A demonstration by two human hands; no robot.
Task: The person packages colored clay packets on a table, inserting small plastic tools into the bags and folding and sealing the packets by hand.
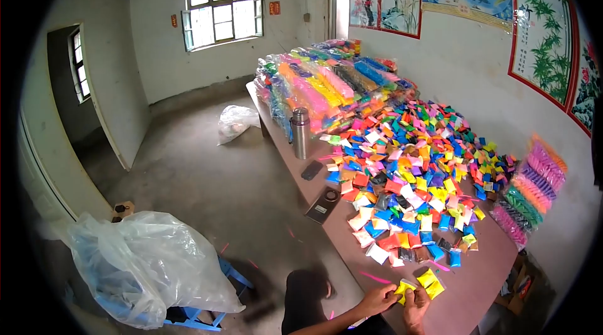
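Near the front edge of the brown table [370,259], my left hand [377,300] and my right hand [416,307] pinch a small yellow packet [404,287] between them. Just beyond my right hand lie more yellow packets [431,283], side by side on the tabletop. Past them spreads a large heap of small packets [408,178] in many colours. Pink strips [375,277] lie near my hands.
A steel flask [301,134], a black phone [311,170] and a small scale [323,205] stand along the table's left edge. Bagged coloured packs [320,87] are piled behind. A large clear plastic bag [151,259] rests on a blue stool [235,275] at left.
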